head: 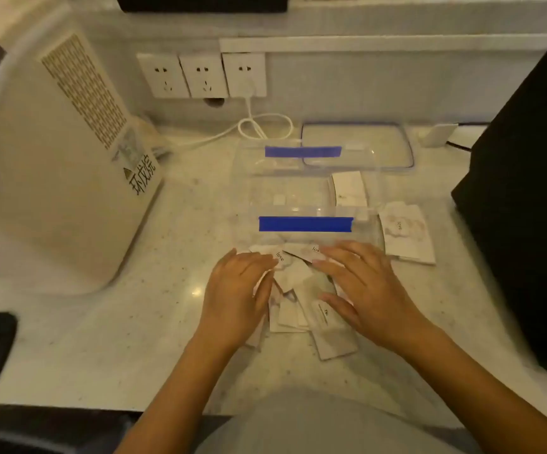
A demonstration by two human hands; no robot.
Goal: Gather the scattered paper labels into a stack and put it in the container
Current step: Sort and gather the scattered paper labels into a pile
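Observation:
Several white paper labels (293,294) lie in a loose overlapping pile on the counter, just in front of a clear plastic container (304,204) marked with blue tape strips. My left hand (239,296) rests flat on the pile's left side and my right hand (360,286) on its right side, fingers spread, palms down. More labels (406,234) lie apart to the right of the container, and one label (349,188) shows by its far right corner. The hands cover part of the pile.
The container's clear lid (357,144) with a blue rim lies behind it. A white appliance (59,165) stands at the left, a black box (527,198) at the right. Wall sockets (201,75) and a white cable (259,126) are at the back.

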